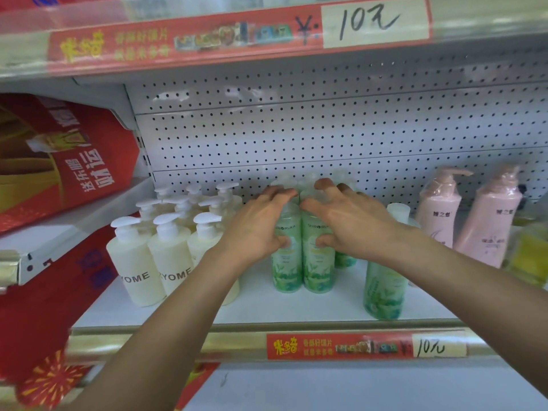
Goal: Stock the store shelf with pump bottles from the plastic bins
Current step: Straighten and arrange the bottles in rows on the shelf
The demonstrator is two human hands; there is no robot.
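Note:
Two green pump bottles stand side by side in the middle of the white shelf [261, 304]. My left hand [261, 223] grips the left green bottle [287, 265] near its top, thumb on its front. My right hand [350, 223] grips the right green bottle [317, 262] the same way. Their pump heads are hidden behind my fingers. More green bottles stand behind them, mostly hidden. A separate green bottle [384, 289] stands nearer the front edge at the right.
Several cream pump bottles [139, 262] marked YOME fill the shelf's left. Two pink pump bottles [439, 215] stand at the right. A pegboard back wall [326, 129] rises behind. Red gift boxes [65, 155] sit on the neighbouring unit at the left. A price strip [364, 347] runs along the front edge.

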